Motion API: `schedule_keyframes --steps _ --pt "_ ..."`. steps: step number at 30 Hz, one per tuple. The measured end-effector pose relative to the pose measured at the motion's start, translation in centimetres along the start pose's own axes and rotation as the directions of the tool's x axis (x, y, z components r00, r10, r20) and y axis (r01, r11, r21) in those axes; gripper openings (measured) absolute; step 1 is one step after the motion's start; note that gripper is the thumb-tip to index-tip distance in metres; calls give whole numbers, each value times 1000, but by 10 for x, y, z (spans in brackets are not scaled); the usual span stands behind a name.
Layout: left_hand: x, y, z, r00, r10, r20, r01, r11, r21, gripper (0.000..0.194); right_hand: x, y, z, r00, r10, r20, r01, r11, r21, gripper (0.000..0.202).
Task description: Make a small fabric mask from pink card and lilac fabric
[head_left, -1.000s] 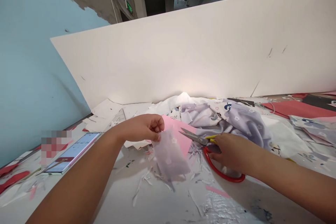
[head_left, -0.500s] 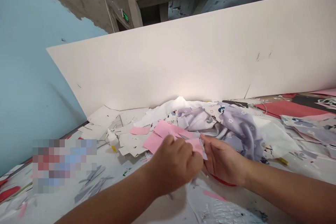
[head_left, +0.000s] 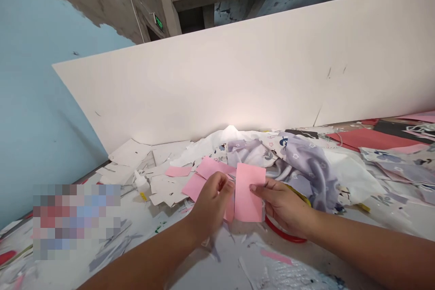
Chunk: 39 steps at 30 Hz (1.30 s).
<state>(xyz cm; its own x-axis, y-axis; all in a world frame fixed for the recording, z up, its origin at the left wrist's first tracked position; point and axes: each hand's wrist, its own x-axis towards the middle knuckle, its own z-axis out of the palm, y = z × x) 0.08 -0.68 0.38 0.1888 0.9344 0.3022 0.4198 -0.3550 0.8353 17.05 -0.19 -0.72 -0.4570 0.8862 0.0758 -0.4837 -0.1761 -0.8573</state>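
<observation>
My right hand (head_left: 285, 201) pinches an upright pink rectangle of paper (head_left: 249, 179) by its right side, thumb on the near face. My left hand (head_left: 212, 199) is closed just left of it, fingers curled in. A narrow pink piece of paper (head_left: 229, 210) shows at its fingertips. Beyond the hands lie more pink paper pieces (head_left: 193, 185). A red curved band (head_left: 285, 234) shows under my right hand, and part of a yellow curved thing (head_left: 299, 194) behind it; I cannot tell what either is.
Crumpled lilac floral fabric (head_left: 307, 163) is heaped beyond the hands, against an upright white board (head_left: 210, 86). White card pieces (head_left: 166, 190) and a small white bottle (head_left: 142, 183) lie to the left. Red sheets (head_left: 377, 139) and fabric pieces lie at right. Scraps litter the white tabletop (head_left: 190, 263).
The hands, earlier close together over pink paper, have drawn slightly apart. A pink rectangle now stands face-on in my right hand. My left hand has turned and moved a little left.
</observation>
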Motion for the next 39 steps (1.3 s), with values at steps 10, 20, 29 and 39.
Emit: schedule_keyframes --steps 10,20,29,39 --pt "-2 -15 11 970 -190 154 240 861 -449 34 -1 11 0 995 52 87 -48 998 -46 21" --pt "-4 -12 12 988 -150 -38 129 934 -334 22 2 16 -2 994 81 77 -70 988 -141 24" --pt "0 -18 11 975 -221 -10 196 885 -422 24 1 14 2 990 129 54 -125 990 -72 26" --pt "7 -22 10 938 -344 -32 256 754 -605 20 4 15 0 987 153 57 -148 986 -79 23"
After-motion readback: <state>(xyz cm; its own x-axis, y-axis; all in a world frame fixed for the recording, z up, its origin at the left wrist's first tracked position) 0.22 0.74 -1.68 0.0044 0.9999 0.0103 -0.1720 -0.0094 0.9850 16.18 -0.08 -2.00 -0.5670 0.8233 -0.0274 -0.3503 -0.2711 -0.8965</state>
